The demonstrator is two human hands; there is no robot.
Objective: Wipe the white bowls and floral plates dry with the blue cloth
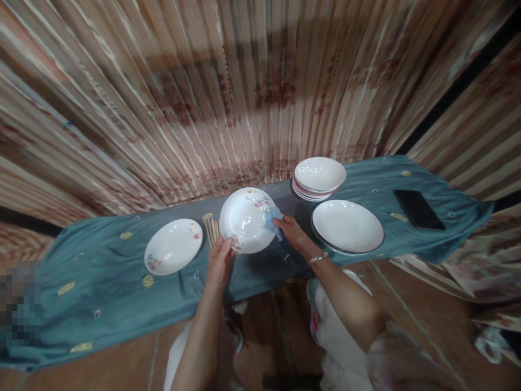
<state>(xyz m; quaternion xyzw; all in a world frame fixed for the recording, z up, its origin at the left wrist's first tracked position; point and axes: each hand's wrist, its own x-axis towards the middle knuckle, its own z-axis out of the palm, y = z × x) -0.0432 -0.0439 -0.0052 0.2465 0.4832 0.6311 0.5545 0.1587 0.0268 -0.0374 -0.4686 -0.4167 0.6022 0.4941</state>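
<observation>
A white plate with a flower pattern (244, 217) is tilted up over the middle of the table. Its lower left rim is in the grip of my left hand (220, 259), thumb on the face of the plate. Bunched in my right hand (292, 232) is a light blue cloth (274, 220), which lies against the right side of the plate. Behind the plate's left edge, a bundle of chopsticks (211, 231) is partly hidden. Another flowered plate (174, 247) lies to the left on the tablecloth.
The narrow table has a green-grey cloth (114, 293). On the right stand a stack of bowls (319, 176) and a stack of plates (348, 225). A black phone (418, 209) lies farther right. A striped curtain (252, 98) hangs right behind the table.
</observation>
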